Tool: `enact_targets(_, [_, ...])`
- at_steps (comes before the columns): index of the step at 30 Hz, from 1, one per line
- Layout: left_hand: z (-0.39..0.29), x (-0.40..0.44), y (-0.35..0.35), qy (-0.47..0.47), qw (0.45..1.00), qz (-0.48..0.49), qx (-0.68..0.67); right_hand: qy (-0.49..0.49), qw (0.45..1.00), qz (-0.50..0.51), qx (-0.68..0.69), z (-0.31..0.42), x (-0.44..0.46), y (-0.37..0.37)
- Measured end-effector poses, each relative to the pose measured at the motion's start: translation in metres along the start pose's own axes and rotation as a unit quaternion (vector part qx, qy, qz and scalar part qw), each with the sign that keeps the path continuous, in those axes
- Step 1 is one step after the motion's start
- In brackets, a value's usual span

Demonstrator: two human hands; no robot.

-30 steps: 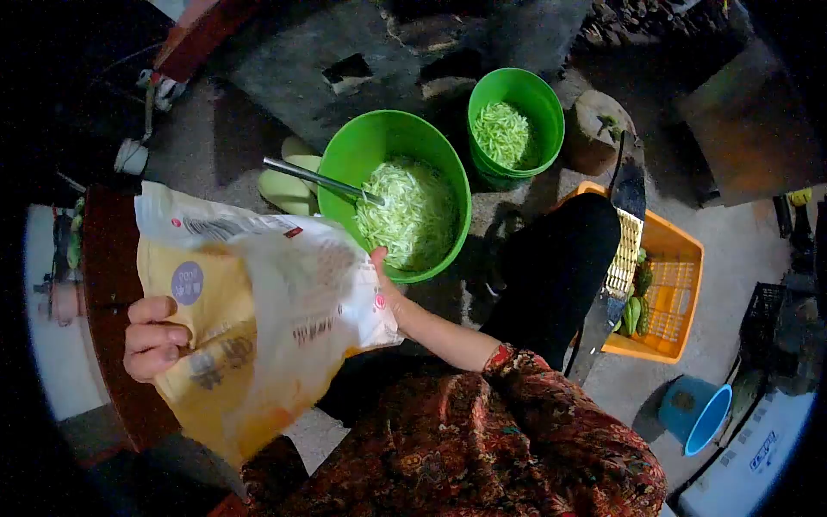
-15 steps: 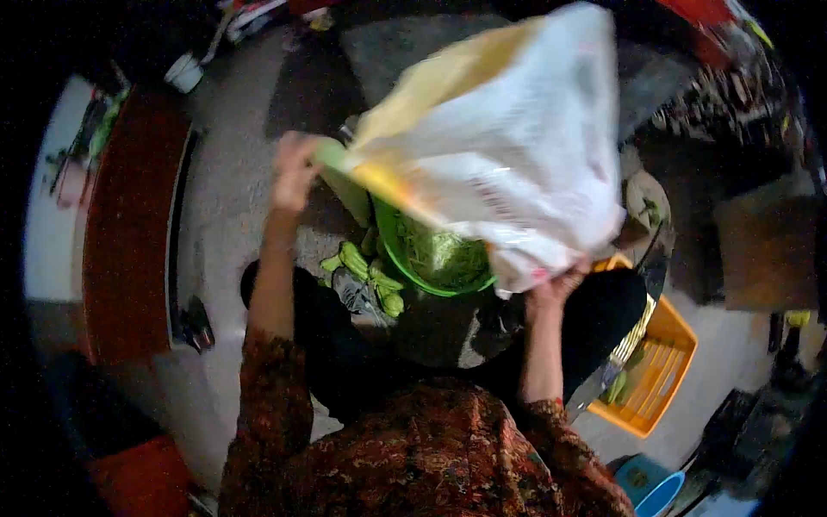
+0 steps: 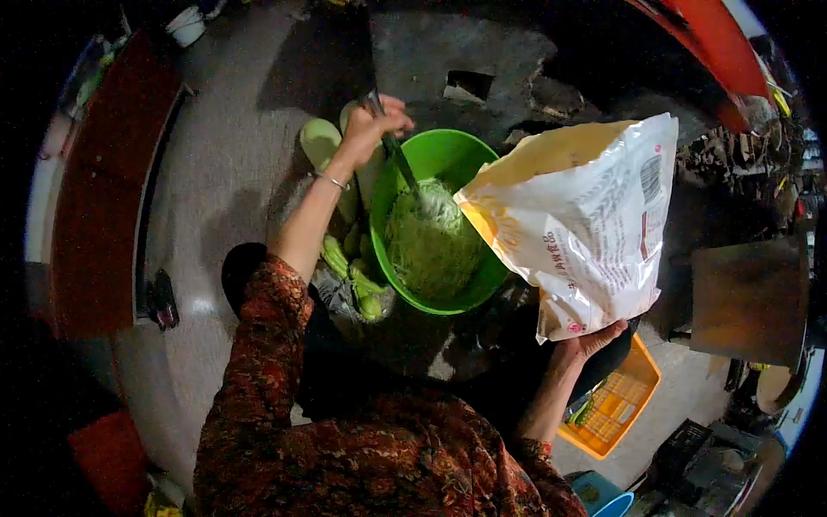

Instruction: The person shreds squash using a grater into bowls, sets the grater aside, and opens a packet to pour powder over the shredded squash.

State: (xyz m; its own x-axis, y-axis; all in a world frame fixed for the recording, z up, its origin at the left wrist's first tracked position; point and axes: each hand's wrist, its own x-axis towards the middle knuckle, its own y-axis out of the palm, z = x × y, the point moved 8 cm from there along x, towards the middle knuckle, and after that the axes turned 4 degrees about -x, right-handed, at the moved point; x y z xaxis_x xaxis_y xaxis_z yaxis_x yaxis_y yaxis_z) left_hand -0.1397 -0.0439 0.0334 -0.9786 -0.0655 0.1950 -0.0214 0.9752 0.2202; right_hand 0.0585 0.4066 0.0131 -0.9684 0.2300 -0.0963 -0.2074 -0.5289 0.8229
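Observation:
A green bucket point(image 3: 498, 274) stands in front of me, holding pale green shreds point(image 3: 435, 254) with a small whitish patch on top. My left hand point(image 3: 375, 129) is closed around a long dark-handled utensil point(image 3: 398, 157). Its lower end reaches into the bucket at the whitish patch and is too blurred to name. My right hand point(image 3: 590, 340) grips the bottom of a white and yellow plastic bag point(image 3: 594, 228), tilted with its open mouth toward the bucket. The thumb shows at the bag's lower edge, and the other fingers are partly hidden.
Pale green gourds point(image 3: 320, 142) and smaller green vegetables point(image 3: 353, 277) lie left of the bucket. An orange basket point(image 3: 633, 405) sits by my right knee, near a blue container point(image 3: 613, 504). A reddish-brown cabinet point(image 3: 108, 198) stands at the left.
My left hand has let go of the bag's edge and now holds the long utensil in the bucket. The bag has moved down and to the right in my right hand.

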Motion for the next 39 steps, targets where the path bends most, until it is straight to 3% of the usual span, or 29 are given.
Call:
enact_targets(1, [-0.005,0.004,-0.001,0.001,1.0,0.007,0.002,-0.035,0.996,-0.059,-0.057,0.006,-0.001,-0.013])
enact_targets(2, [-0.011,0.009,-0.001,0.001,1.0,0.015,0.007,-0.059,0.993,-0.021,-0.097,0.012,0.003,-0.021])
enact_targets(5, [-0.027,0.001,0.001,0.017,0.996,-0.006,0.09,-0.119,0.96,-0.129,-0.218,0.025,-0.016,0.006])
enact_targets(6, [-0.022,0.002,-0.006,0.028,0.995,-0.011,0.096,-0.084,0.964,-0.13,-0.214,0.024,-0.015,0.003])
enact_targets(8, [-0.025,0.009,-0.018,0.055,0.99,-0.005,0.132,-0.075,0.965,-0.037,-0.25,0.033,-0.013,0.008])
enact_targets(9, [-0.038,0.011,-0.023,0.051,0.996,-0.036,0.07,-0.077,0.962,-0.04,-0.258,0.036,-0.015,0.004])
enact_targets(13, [-0.066,0.025,0.025,0.096,0.989,-0.016,0.11,-0.086,0.959,-0.057,-0.264,0.032,-0.022,0.012])
enact_targets(14, [-0.059,0.024,0.03,0.104,0.988,-0.016,0.111,-0.077,0.961,-0.073,-0.256,0.031,-0.023,0.016])
enact_targets(15, [-0.031,0.02,0.031,0.09,0.969,-0.01,0.231,-0.052,0.961,-0.104,-0.251,0.026,-0.024,0.012])
enact_targets(17, [0.02,0.013,0.006,0.068,0.956,-0.097,0.267,-0.012,0.966,-0.116,-0.232,0.015,-0.019,0.014])
enact_targets(18, [0.051,0.023,-0.014,-0.015,0.994,-0.097,0.038,0.007,0.969,-0.108,-0.22,0.011,-0.02,0.017])
enact_targets(21, [0.036,0.056,0.008,0.045,0.964,-0.104,0.242,-0.066,0.951,-0.029,-0.301,0.035,-0.018,0.001])
enact_targets(22, [0.065,0.081,0.004,0.046,0.963,-0.041,0.262,-0.093,0.927,-0.011,-0.363,0.041,-0.018,0.005])
enact_targets(24, [0.024,0.044,0.009,0.121,0.953,-0.162,0.226,-0.167,0.893,0.027,-0.417,0.042,-0.024,0.039])
enact_targets(25, [-0.005,0.012,0.016,0.156,0.94,-0.221,0.206,-0.157,0.875,0.042,-0.456,0.043,-0.021,0.036])
enact_targets(26, [-0.023,-0.031,0.012,0.094,0.95,-0.282,0.098,-0.145,0.855,0.054,-0.494,0.043,-0.019,0.028])
enact_targets(27, [-0.029,-0.071,0.01,0.135,0.94,-0.307,-0.053,-0.131,0.839,0.062,-0.525,0.047,-0.019,0.024])
enact_targets(28, [-0.01,-0.128,0.004,0.093,0.886,-0.418,-0.178,-0.113,0.847,0.067,-0.515,0.034,-0.022,0.028])
enact_targets(30, [0.07,-0.22,0.025,-0.074,0.912,-0.349,-0.203,-0.127,0.849,0.05,-0.51,0.018,-0.023,0.041])
enact_targets(31, [0.104,-0.267,0.066,-0.202,0.879,-0.338,-0.268,-0.136,0.85,0.045,-0.507,0.012,-0.023,0.049])
enact_targets(32, [0.142,-0.308,0.109,-0.218,0.922,-0.168,-0.273,-0.112,0.854,0.056,-0.506,0.004,-0.023,0.055])
enact_targets(33, [0.14,-0.342,0.152,-0.346,0.885,-0.024,-0.311,-0.116,0.838,0.042,-0.531,0.003,-0.021,0.052])
enact_targets(35, [0.12,-0.369,0.199,-0.389,0.795,0.16,-0.437,-0.13,0.806,0.02,-0.577,-0.001,-0.019,0.045])
enact_targets(38, [0.041,-0.328,0.186,-0.494,0.835,0.17,-0.174,-0.119,0.809,0.023,-0.575,-0.013,-0.031,0.071])
enact_targets(39, [0.052,-0.327,0.182,-0.409,0.873,0.194,-0.18,-0.115,0.817,0.023,-0.565,-0.017,-0.035,0.076])
